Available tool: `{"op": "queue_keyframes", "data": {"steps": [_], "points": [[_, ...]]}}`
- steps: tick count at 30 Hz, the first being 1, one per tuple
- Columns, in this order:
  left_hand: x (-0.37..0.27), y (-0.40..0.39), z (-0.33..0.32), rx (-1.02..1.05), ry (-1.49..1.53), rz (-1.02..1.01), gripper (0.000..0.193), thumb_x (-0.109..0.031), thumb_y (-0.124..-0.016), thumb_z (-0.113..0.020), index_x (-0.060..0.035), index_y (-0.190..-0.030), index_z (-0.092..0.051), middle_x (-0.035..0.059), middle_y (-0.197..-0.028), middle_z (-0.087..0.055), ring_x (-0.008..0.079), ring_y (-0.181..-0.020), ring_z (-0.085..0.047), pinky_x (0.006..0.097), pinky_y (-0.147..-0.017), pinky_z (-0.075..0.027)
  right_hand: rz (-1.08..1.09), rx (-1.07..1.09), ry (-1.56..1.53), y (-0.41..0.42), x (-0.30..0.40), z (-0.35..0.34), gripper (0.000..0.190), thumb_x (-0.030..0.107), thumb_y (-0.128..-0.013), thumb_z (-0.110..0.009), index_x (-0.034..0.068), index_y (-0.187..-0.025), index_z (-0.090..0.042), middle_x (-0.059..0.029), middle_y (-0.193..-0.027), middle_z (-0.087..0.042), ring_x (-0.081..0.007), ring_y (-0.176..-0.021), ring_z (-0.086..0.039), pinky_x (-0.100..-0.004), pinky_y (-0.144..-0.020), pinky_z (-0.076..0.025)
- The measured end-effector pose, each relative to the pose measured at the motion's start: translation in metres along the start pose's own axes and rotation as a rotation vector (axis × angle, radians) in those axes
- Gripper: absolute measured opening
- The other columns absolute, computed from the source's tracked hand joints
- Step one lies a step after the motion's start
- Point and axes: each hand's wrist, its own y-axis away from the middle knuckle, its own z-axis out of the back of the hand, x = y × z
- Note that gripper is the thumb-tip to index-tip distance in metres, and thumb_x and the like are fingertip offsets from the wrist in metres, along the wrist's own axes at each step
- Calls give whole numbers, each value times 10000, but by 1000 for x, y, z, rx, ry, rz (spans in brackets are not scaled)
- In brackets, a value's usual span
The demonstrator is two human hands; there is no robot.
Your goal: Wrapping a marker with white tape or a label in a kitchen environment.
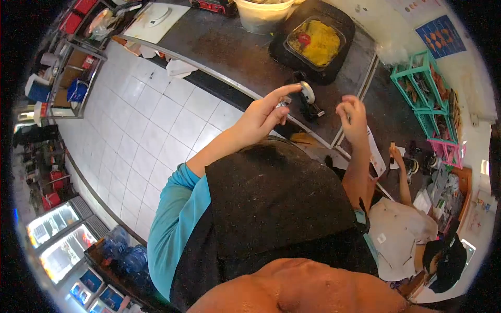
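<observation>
My left hand (pixel 266 111) is over the counter's front edge, a small shiny object (pixel 283 102) between its thumb and fingers. Its extended index finger meets a pale round roll (pixel 308 92) on what looks like a black tape dispenser (pixel 311 112). To the right of that, my right hand (pixel 353 115) hovers with bent fingers; nothing plain shows in it, and its fingertips are too blurred to judge. Behind both hands, a square clear-rimmed container (pixel 319 43) of yellow food with a red piece sits on a black base (pixel 344 23).
A pale tub (pixel 264 15) and a white board (pixel 156 21) stand on the dark counter (pixel 211 39). Green baskets (pixel 424 84) line the right wall. A co-worker in a light shirt (pixel 395 238) and dark cap is close at right, one hand (pixel 396 153) over the counter.
</observation>
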Motion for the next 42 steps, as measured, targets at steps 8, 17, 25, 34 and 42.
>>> {"op": "queue_keyframes", "data": {"steps": [8,17,25,34,42], "points": [[-1,-9,-8,32,-117,-71,168,-172,-961,-432,-32,-1046,-471,37,-781,-497,108,-693,-478,258,-623,-404,406,94,-25,-59,120,63,106,145,-735,-665,71,-793,-617,-118,-1098,-549,-321,-1034,-491,-406,-878,-395],[-9,-13,-16,-26,-275,-157,141,-129,-914,-477,-6,-982,-490,172,-810,-551,356,-768,-537,408,-686,-418,522,159,93,-67,137,58,152,222,-734,-667,100,-813,-622,-103,-1118,-544,-309,-1031,-491,-411,-856,-394],[-8,-14,-18,-133,-213,-136,142,-116,-910,-481,2,-987,-498,186,-811,-569,360,-776,-552,412,-679,-426,564,213,31,-64,144,61,130,154,-674,-693,114,-773,-617,-75,-1010,-541,-278,-959,-504,-384,-821,-394],[-9,-13,-18,-121,-207,-136,135,-90,-890,-495,4,-984,-511,198,-830,-579,383,-804,-554,425,-692,-428,611,258,19,-66,141,53,125,194,-670,-689,154,-766,-621,-41,-899,-508,-244,-878,-497,-366,-766,-384],[-5,-10,-18,-115,-320,-170,134,-111,-878,-509,-4,-958,-510,191,-810,-553,380,-792,-531,422,-687,-420,541,259,141,-68,137,53,103,205,-716,-668,135,-782,-631,-47,-853,-486,-239,-852,-488,-365,-745,-372]]}}
